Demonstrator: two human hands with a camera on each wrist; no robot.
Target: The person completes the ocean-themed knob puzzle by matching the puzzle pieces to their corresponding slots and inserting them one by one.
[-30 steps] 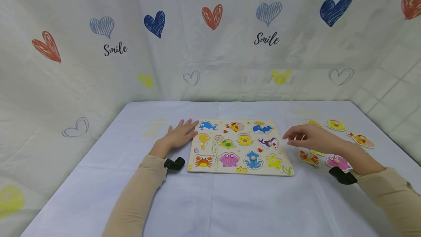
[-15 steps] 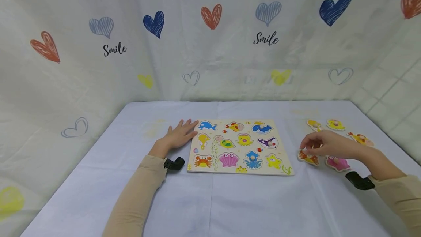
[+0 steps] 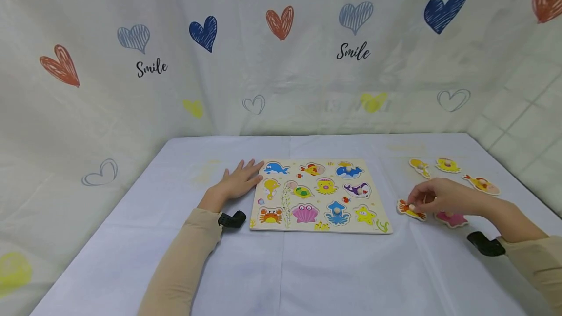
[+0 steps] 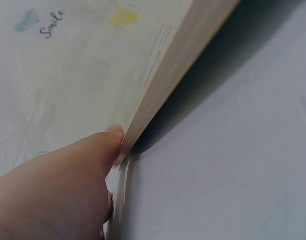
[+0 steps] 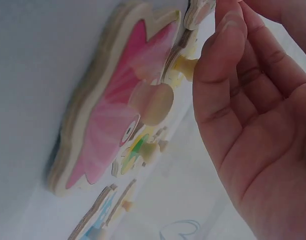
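A table (image 3: 131,257) draped in pale cloth carried a wooden puzzle board and loose animal pieces.

The puzzle board (image 3: 319,194) lay flat at the centre of the frame, its sea-creature pictures facing up. To its right, on the cloth, the loose pieces were scattered: a crab piece (image 3: 410,209) nearest the board, a pink shell piece (image 3: 453,219) just beside it, and further back a yellow piece (image 3: 419,166), another yellow piece (image 3: 447,165) and what looked like an orange fish piece (image 3: 481,185).
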